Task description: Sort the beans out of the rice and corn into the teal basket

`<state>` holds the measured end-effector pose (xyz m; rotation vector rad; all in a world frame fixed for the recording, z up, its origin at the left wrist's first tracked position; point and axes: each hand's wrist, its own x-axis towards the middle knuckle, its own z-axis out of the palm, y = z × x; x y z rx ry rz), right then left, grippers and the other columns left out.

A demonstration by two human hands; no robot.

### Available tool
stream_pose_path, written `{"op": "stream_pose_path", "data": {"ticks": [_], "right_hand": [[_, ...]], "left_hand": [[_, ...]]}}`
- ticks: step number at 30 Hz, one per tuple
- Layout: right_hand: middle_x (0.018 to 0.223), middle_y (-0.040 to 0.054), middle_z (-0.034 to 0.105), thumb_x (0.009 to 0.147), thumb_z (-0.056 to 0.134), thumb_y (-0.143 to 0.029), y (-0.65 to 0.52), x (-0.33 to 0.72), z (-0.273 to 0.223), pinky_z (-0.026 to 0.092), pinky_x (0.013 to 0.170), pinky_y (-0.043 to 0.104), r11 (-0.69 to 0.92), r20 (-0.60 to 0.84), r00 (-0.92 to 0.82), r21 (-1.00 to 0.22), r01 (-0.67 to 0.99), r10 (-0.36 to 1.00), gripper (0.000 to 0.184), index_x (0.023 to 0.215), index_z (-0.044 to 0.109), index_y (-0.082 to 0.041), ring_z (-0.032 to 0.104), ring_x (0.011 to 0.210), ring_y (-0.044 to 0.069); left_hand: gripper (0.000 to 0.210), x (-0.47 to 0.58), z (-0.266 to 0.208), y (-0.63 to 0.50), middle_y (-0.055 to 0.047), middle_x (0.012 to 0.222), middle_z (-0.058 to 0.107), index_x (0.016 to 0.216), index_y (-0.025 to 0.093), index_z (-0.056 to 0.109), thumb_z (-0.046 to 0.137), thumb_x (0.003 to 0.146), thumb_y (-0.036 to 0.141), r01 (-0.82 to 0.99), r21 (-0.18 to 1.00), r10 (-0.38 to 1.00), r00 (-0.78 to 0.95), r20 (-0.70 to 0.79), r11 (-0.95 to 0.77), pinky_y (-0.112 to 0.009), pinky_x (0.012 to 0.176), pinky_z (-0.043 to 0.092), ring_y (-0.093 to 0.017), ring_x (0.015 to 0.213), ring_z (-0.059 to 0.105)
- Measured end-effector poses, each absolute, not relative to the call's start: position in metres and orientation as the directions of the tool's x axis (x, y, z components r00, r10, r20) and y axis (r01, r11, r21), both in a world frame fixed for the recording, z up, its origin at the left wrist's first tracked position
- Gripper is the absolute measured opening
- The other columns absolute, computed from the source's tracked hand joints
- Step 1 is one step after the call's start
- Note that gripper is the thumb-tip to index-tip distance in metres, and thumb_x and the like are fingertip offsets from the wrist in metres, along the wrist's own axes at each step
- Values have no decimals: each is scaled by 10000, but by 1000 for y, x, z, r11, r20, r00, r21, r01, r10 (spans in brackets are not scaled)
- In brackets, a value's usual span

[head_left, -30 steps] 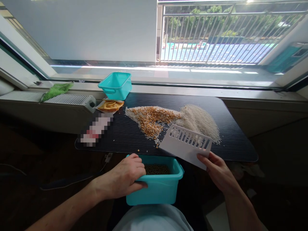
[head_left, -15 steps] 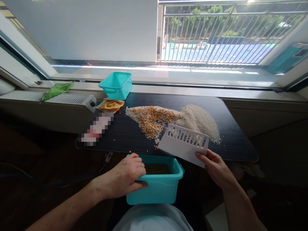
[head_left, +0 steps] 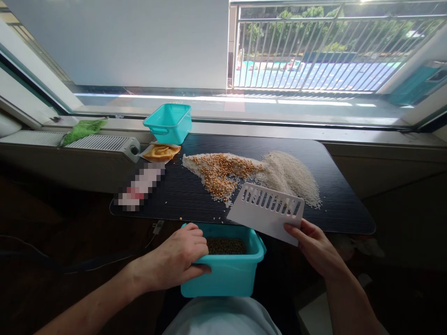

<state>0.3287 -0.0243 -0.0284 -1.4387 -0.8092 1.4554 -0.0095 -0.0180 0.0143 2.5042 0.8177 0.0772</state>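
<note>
My left hand (head_left: pixel 185 253) is closed over the near left rim of a turquoise plastic bin (head_left: pixel 223 277), held just below the table's front edge. Small dark grains (head_left: pixel 226 245) lie inside the bin. In my right hand (head_left: pixel 314 244) a flat white slotted scraper (head_left: pixel 263 214) is pinched at its right end. Its slotted edge points away over the table, above the near side of a heap of white rice (head_left: pixel 289 177). Left of that heap, yellow-orange beans or peas (head_left: pixel 223 174) lie mixed on more rice.
The dark table (head_left: pixel 342 200) stands against a window sill. A second turquoise bin (head_left: pixel 171 123) sits at its back left, near an orange-and-white packet (head_left: pixel 160 152) and a blurred pink item (head_left: pixel 139 186). A green cloth (head_left: pixel 84 131) lies on the radiator (head_left: pixel 108 146).
The bin in my left hand has shifted slightly left. The scraper has moved and turned only a little in my right hand. The heaps look the same.
</note>
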Motion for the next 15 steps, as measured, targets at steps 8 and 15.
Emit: {"op": "stream_pose_path", "data": {"ticks": [8,15], "right_hand": [[1005,55,787,563,879,-505,-19,321,-28,528,898,400,-330,-350,128,-932,-152,928,441,923,802,-262,713,894,262],[961,75,791,542,879,-521,-39,338,-25,554,861,437,-379,-383,152,-924,-55,911,431,877,813,-259,720,856,289]], "left_hand": [[180,-26,12,-25,21,748,610,728,184,559,672,866,202,592,467,621,776,-110,-657,-342,901,354,-169,789,540],[231,-22,8,-23,16,727,607,695,182,539,667,876,247,570,455,604,792,-86,-684,-326,827,370,-168,761,525]]}}
